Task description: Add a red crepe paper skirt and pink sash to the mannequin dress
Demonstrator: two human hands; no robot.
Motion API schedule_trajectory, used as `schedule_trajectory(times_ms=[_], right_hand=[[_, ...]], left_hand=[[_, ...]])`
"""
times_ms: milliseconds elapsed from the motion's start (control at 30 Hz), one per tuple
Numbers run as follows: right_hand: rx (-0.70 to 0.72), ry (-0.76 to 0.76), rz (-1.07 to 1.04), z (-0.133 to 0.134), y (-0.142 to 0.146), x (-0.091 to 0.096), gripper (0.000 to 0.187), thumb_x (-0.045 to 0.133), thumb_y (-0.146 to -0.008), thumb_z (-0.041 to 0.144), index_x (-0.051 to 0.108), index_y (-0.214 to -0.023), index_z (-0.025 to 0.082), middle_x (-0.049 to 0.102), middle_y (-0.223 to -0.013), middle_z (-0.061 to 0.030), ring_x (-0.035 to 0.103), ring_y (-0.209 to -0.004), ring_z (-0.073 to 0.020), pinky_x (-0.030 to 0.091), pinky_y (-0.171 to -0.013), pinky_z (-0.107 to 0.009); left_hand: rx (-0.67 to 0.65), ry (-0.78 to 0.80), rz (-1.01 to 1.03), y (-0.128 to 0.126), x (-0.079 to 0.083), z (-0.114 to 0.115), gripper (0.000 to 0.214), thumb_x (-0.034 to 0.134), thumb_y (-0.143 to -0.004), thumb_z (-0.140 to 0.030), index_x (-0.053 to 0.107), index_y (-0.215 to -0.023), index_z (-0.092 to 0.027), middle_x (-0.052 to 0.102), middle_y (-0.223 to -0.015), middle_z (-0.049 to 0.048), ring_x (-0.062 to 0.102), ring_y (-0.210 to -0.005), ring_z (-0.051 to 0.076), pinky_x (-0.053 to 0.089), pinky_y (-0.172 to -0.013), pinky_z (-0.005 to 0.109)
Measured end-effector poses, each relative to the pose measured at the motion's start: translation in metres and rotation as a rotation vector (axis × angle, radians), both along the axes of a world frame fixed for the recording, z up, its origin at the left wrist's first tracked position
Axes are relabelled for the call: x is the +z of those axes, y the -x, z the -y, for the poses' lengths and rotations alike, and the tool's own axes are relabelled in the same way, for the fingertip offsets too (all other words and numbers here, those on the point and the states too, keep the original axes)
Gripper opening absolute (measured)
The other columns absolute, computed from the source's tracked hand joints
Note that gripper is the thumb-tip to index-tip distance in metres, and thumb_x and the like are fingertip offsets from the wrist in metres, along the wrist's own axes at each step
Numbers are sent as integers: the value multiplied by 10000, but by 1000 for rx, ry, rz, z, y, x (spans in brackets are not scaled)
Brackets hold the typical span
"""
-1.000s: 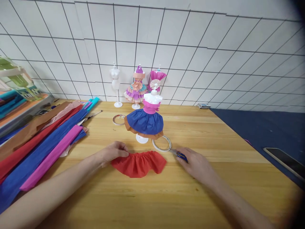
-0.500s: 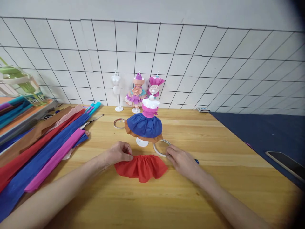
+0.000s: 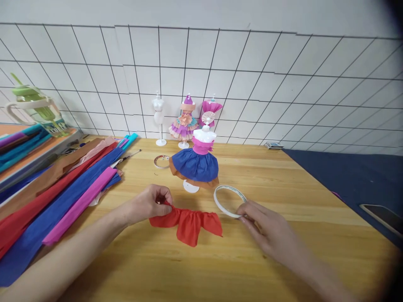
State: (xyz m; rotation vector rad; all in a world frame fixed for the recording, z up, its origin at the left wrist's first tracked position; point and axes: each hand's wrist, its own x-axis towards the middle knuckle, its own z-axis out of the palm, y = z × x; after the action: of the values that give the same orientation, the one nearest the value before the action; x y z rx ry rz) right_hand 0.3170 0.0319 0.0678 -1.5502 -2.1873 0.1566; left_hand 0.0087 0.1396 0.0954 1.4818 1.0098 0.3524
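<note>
My left hand (image 3: pixel 156 203) pinches the upper left edge of a gathered red crepe paper ruffle (image 3: pixel 189 224), which hangs in folds just over the table. Between the fingertips of my right hand (image 3: pixel 264 222) is the rim of a thin roll of tape (image 3: pixel 223 207), held tilted to the right of the ruffle. Behind both stands a small white dress form (image 3: pixel 205 134) wearing a pink band (image 3: pixel 201 147) and a puffy blue crepe paper skirt (image 3: pixel 197 163) with a brown lower layer (image 3: pixel 189 178).
Crepe paper strips (image 3: pixel 59 201) cover the left side, near a green-lidded bottle (image 3: pixel 34 105). At the wall stand a bare dress form (image 3: pixel 158 113) and two dressed ones (image 3: pixel 185 121). Another tape roll (image 3: pixel 161 162) lies left of the skirt. A phone (image 3: pixel 382 218) rests on dark blue cloth (image 3: pixel 340 176).
My right hand has raised the tape roll off the table and brought it right. The red ruffle has been lifted at its left end, and its folds hang differently.
</note>
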Motion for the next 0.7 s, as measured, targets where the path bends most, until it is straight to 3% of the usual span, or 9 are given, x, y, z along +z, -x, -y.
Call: schedule_trajectory(times_ms=[133, 300, 533, 700], right_hand=[[12, 23, -172, 8, -4, 9, 131, 440, -901, 177, 560, -874, 223, 616, -747, -23, 542, -577, -142, 441, -522, -258], [10, 96, -316, 9, -1, 17, 106, 487, -837, 166, 574, -801, 214, 637, -766, -26, 554, -609, -141, 461, -561, -262], [-16, 286, -337, -18, 10, -18, 95, 479, -719, 148, 556, -709, 203, 610, -701, -18, 520, -594, -146, 430, -572, -277], [27, 325, -354, -33, 9, -32, 105, 463, -704, 143, 550, -725, 199, 610, -719, -15, 519, -594, -139, 420, -559, -260]], left_hand=[[-79, 125, 68, -1, 11, 10, 180, 683, -562, -248, 575, -659, -140, 512, -559, -43, 388, -503, 58, 249, -465, 188], [-90, 90, 36, -3, 8, 6, 137, 655, -560, -214, 569, -635, -137, 507, -546, -47, 402, -505, 60, 266, -476, 188], [-6, 218, 16, 4, -20, -2, 121, 635, -545, -164, 555, -632, -139, 524, -542, -49, 427, -481, 59, 262, -452, 182], [-7, 269, 53, 12, -21, 4, 162, 658, -556, -202, 550, -660, -142, 520, -553, -51, 425, -483, 57, 280, -462, 183]])
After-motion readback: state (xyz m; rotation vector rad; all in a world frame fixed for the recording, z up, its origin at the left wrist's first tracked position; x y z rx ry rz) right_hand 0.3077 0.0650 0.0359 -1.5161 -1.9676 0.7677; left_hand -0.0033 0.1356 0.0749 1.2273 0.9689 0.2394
